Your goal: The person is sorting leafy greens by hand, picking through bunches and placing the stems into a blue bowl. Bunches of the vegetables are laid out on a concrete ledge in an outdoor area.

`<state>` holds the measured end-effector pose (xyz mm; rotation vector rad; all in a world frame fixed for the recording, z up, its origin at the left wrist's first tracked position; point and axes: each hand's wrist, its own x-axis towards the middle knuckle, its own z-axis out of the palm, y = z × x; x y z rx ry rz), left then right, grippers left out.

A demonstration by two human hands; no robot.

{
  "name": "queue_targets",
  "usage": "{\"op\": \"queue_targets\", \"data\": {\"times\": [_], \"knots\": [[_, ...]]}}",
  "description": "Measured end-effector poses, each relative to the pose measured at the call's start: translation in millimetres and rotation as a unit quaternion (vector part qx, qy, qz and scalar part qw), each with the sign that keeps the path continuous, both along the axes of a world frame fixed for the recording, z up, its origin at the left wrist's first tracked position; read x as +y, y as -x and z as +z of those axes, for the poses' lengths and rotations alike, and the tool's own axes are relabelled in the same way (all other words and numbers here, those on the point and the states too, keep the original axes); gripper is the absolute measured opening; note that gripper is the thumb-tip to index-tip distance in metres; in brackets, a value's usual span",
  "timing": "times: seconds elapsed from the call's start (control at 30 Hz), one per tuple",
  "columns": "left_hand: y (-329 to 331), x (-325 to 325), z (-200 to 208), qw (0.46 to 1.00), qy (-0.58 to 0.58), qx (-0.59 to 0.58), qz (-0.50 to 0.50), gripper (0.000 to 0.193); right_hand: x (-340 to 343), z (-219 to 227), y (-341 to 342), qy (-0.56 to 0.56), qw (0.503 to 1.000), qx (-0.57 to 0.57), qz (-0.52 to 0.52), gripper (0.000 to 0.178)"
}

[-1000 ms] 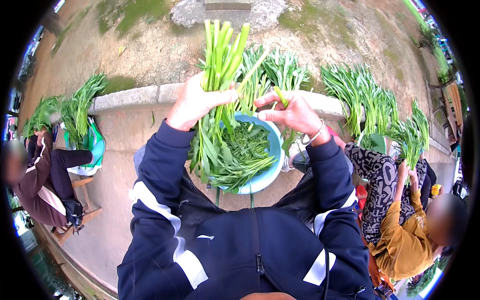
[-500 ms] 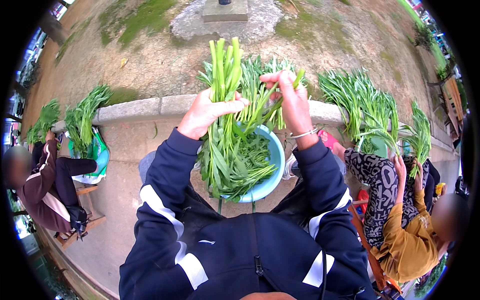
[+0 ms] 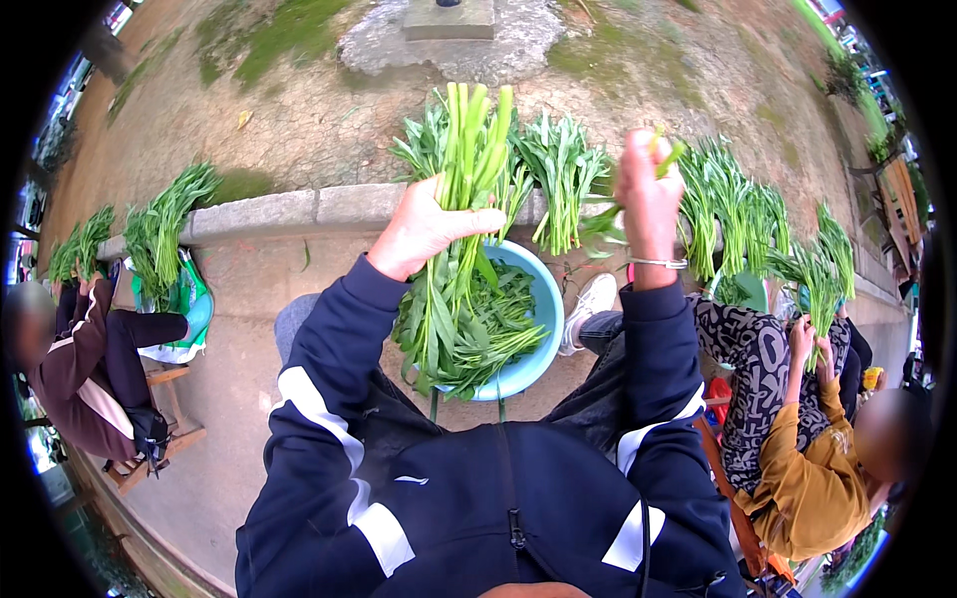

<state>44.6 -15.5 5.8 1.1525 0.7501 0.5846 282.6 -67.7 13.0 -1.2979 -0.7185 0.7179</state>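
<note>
My left hand (image 3: 429,227) is wrapped around a bunch of leafy green stalks (image 3: 475,140), thick pale stems pointing up and away, leaves hanging down. Below it is a light blue basin (image 3: 551,334) that contains loose greens (image 3: 503,324); the bunch's leaves droop over its left side. Off to the right, my right hand (image 3: 650,204) is closed on a green stalk (image 3: 670,161), whose cut end pokes out past the fingers. Leaves of that stalk trail down on the left side of the wrist. A bracelet circles this wrist.
Bundled greens (image 3: 563,184) lean on the stone kerb (image 3: 284,212) ahead, with more bundles (image 3: 733,209) to the right. A seated person (image 3: 812,478) at right handles stalks (image 3: 822,274). Another person (image 3: 85,369) sits at left beside a green bag (image 3: 194,309).
My right hand has moved right, away from the bunch, carrying a stalk with it. The left hand's bunch has shifted slightly right. The person at right has raised a handful of stalks.
</note>
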Motion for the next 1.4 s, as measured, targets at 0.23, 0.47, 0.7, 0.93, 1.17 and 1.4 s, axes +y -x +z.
{"op": "queue_targets", "data": {"times": [0.23,0.47,0.7,0.93,1.17,1.4], "knots": [[-15,-13,-11,0.998,-0.053,0.015,-0.005,0.042,4,-6,60,-0.022,0.99,0.018,0.14,0.024],[-12,-10,-8,1.0,-0.012,0.009,0.004,0.037,6,0,57,0.008,0.984,0.091,0.151,0.023],[-3,4,-6,0.999,-0.002,-0.009,0.036,0.027,5,-1,36,-0.004,0.988,0.069,0.135,0.025],[1,3,0,0.959,-0.143,-0.05,0.239,0.019,11,-5,15,-0.06,0.996,0.067,-0.012,0.025],[34,22,22,0.89,-0.267,0.031,0.369,0.022,14,-13,-27,-0.026,0.988,-0.039,-0.146,0.027],[52,34,8,0.871,-0.33,0.2,0.305,0.021,6,-5,-23,0.056,0.993,-0.07,-0.075,0.026]]}}
